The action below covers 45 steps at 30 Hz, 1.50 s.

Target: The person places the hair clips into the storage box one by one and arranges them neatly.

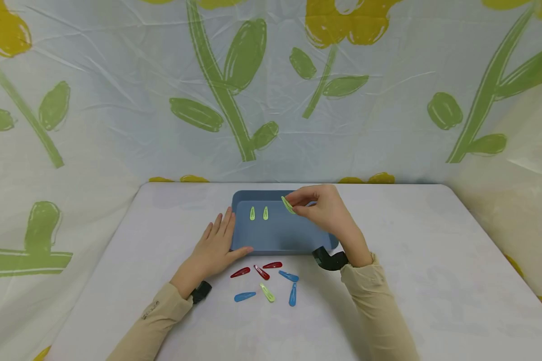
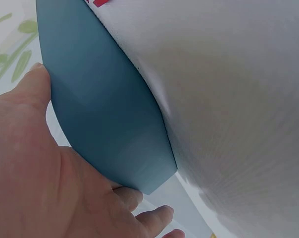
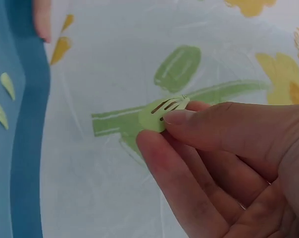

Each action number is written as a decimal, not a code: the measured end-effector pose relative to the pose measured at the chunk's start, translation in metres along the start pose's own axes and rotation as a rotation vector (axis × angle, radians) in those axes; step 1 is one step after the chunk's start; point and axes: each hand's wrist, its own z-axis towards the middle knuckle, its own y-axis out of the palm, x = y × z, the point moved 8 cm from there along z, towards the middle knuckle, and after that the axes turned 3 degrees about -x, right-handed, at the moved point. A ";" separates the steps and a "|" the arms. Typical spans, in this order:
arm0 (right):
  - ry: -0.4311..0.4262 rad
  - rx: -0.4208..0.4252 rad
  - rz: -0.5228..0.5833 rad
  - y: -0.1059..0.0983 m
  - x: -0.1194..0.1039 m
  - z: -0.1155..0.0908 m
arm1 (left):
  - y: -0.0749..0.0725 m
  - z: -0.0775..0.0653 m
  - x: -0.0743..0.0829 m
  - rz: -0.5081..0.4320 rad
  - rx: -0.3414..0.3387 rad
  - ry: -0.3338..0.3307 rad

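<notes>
Between thumb and fingers, my right hand pinches a light green hair clip above the right part of a blue-grey tray. The held clip tilts, one end up to the left in the head view. My left hand lies with straight, spread fingers against the tray's left side, its thumb at the front left corner. Inside the tray, two light green hair clips, a left one and a right one, stand side by side toward the back left.
In front of the tray lie several loose hair clips: red ones, blue ones and a light green one. They rest on a white tabletop. A flower-printed cloth hangs behind the table.
</notes>
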 end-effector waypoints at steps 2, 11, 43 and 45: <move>0.039 0.023 0.077 -0.003 0.004 0.004 | 0.001 0.000 -0.001 0.005 -0.002 -0.006; 0.051 0.106 0.457 0.004 0.033 0.022 | 0.000 -0.002 0.000 0.007 0.010 0.005; 0.487 0.059 0.708 0.070 0.133 0.034 | -0.001 0.000 0.002 0.008 0.007 0.013; 0.506 0.055 0.716 0.072 0.137 0.033 | -0.001 0.000 0.002 0.008 0.006 0.014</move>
